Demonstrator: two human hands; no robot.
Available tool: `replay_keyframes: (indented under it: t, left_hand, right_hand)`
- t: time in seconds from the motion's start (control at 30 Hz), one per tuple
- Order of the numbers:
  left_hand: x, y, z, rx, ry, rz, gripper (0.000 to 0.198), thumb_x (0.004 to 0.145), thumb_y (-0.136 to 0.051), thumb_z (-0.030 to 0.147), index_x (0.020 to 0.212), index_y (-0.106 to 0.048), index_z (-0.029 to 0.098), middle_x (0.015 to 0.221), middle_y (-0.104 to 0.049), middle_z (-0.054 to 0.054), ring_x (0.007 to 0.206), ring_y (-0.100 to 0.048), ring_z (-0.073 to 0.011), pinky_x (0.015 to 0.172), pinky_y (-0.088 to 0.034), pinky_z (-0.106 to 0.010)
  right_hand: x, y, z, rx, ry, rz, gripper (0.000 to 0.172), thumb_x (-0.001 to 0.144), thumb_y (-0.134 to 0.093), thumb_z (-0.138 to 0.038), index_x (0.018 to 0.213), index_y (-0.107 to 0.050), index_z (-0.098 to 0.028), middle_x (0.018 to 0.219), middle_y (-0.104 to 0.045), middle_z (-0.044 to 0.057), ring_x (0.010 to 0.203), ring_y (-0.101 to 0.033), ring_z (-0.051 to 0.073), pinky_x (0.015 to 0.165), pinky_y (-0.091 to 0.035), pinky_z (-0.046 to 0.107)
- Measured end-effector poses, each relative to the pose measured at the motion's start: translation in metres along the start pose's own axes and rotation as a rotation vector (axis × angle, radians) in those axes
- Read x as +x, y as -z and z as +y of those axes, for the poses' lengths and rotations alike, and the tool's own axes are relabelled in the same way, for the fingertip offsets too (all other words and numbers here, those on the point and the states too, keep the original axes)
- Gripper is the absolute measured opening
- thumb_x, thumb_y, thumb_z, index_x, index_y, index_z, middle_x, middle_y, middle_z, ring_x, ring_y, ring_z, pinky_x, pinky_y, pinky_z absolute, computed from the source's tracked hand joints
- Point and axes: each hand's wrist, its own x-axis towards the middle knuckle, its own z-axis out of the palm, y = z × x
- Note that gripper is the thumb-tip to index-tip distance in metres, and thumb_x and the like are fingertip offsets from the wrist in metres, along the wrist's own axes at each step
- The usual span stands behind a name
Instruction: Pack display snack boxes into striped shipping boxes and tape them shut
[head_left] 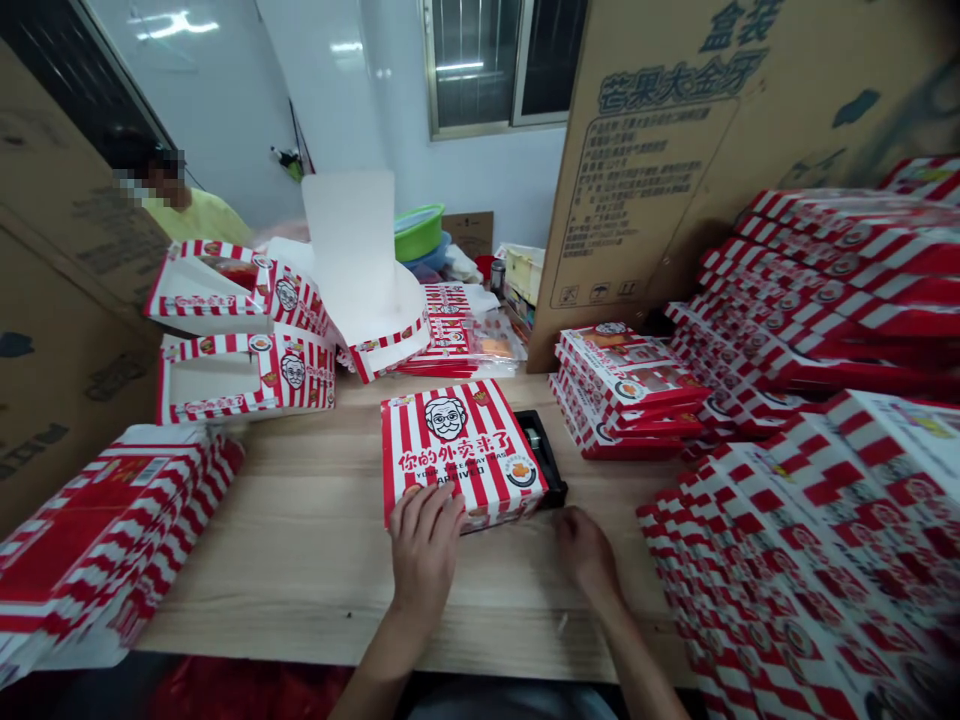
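We are in a small packing workshop. Stacks of red-and-white boxes [817, 290] crowd a long wooden bench [300, 560], and big flattened cardboard cartons [660, 170] stand up around it, while white walls [217, 110] and a window [480, 70] close the room behind.

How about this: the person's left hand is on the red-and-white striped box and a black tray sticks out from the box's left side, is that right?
Not quite: the black tray sticks out from the right side of the red-and-white striped box, not the left, as the head view shows. The left hand is on that box.
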Motion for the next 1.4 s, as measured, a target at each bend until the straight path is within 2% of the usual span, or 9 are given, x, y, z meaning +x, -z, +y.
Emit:
replay_keyframes:
  t: [0.2, 0.33, 0.5, 0.67, 0.9, 1.0, 1.17, 1.27, 1.4]
  left_hand:
    - [-0.002, 0.001, -0.004, -0.041, -0.013, -0.003, 0.019, 0.086, -0.045, 0.014, 0.097, -0.060, 0.019, 0.093, -0.065, -0.005, 0.092, -0.054, -0.0181, 0.088, -0.039, -0.039]
    - [0.000, 0.003, -0.004, -0.056, -0.006, -0.017, 0.018, 0.088, -0.043, 0.017, 0.090, -0.061, 0.018, 0.091, -0.065, -0.004, 0.092, -0.053, -0.0175, 0.090, -0.036, -0.038]
    - [0.005, 0.008, 0.000, -0.001, -0.026, -0.075, 0.024, 0.088, -0.041, 0.018, 0.100, -0.061, 0.021, 0.093, -0.062, -0.005, 0.092, -0.051, -0.0187, 0.089, -0.035, -0.038]
    - [0.012, 0.012, 0.003, 0.025, -0.023, -0.192, 0.034, 0.080, -0.046, 0.012, 0.107, -0.061, 0.025, 0.096, -0.058, -0.007, 0.094, -0.045, -0.0231, 0.085, -0.037, -0.042]
    - [0.017, 0.008, 0.008, -0.075, -0.041, -0.209, 0.026, 0.081, -0.043, 0.010, 0.101, -0.059, 0.016, 0.104, -0.061, -0.007, 0.098, -0.048, -0.0233, 0.088, -0.038, -0.045]
    - [0.015, 0.004, 0.010, -0.019, -0.052, -0.172, 0.020, 0.085, -0.045, 0.017, 0.099, -0.059, 0.016, 0.103, -0.063, -0.006, 0.097, -0.051, -0.0220, 0.088, -0.039, -0.043]
    - [0.009, 0.001, 0.008, 0.010, -0.054, -0.102, 0.021, 0.089, -0.041, 0.021, 0.096, -0.060, 0.019, 0.096, -0.066, -0.003, 0.092, -0.055, -0.0186, 0.087, -0.040, -0.039]
    - [0.006, 0.008, 0.004, -0.002, -0.044, -0.096, 0.021, 0.090, -0.040, 0.021, 0.097, -0.060, 0.019, 0.096, -0.066, -0.003, 0.092, -0.055, -0.0185, 0.087, -0.039, -0.038]
    - [-0.013, 0.034, -0.013, 0.049, 0.059, -0.056, 0.017, 0.088, -0.043, 0.019, 0.095, -0.058, 0.017, 0.095, -0.065, -0.005, 0.092, -0.054, -0.0189, 0.087, -0.038, -0.037]
  right_hand:
    - [-0.054, -0.016, -0.062, 0.362, -0.075, -0.310, 0.033, 0.071, -0.055, -0.050, 0.063, -0.055, -0.017, 0.050, -0.049, -0.002, 0.040, -0.040, 0.009, 0.039, -0.029, 0.020]
    - [-0.059, -0.053, -0.089, 0.526, -0.131, -0.312, 0.040, 0.066, -0.061, -0.053, 0.057, -0.052, -0.016, 0.046, -0.046, -0.004, 0.038, -0.035, 0.007, 0.038, -0.025, 0.019]
    - [-0.048, -0.074, -0.074, 0.433, -0.100, -0.242, 0.045, 0.069, -0.056, -0.058, 0.052, -0.052, -0.017, 0.043, -0.049, -0.001, 0.036, -0.036, 0.008, 0.037, -0.029, 0.021]
    - [-0.048, -0.074, -0.056, 0.257, 0.068, -0.134, 0.039, 0.069, -0.058, -0.055, 0.061, -0.061, -0.018, 0.054, -0.057, -0.001, 0.049, -0.047, 0.012, 0.052, -0.039, 0.022]
    - [-0.036, -0.067, -0.037, 0.045, 0.193, -0.083, 0.051, 0.066, -0.056, -0.064, 0.046, -0.054, -0.017, 0.040, -0.048, -0.001, 0.038, -0.040, 0.010, 0.042, -0.032, 0.022]
    - [-0.036, -0.053, -0.031, 0.014, 0.278, -0.045, 0.044, 0.071, -0.054, -0.060, 0.060, -0.058, -0.017, 0.052, -0.055, 0.000, 0.044, -0.047, 0.012, 0.048, -0.038, 0.024]
    - [-0.034, -0.034, -0.036, -0.178, 0.663, 0.300, 0.040, 0.078, -0.056, -0.047, 0.100, -0.057, -0.014, 0.100, -0.056, 0.014, 0.084, -0.056, 0.022, 0.066, -0.048, 0.032]
    - [-0.034, -0.038, -0.042, -0.263, 0.713, 0.170, 0.042, 0.084, -0.049, -0.042, 0.116, -0.051, -0.016, 0.113, -0.052, 0.015, 0.096, -0.056, 0.023, 0.074, -0.050, 0.034]
    - [-0.049, -0.057, -0.047, -0.261, 0.854, 0.023, 0.032, 0.085, -0.050, -0.027, 0.117, -0.054, -0.022, 0.116, -0.055, 0.012, 0.100, -0.058, 0.022, 0.079, -0.052, 0.033]
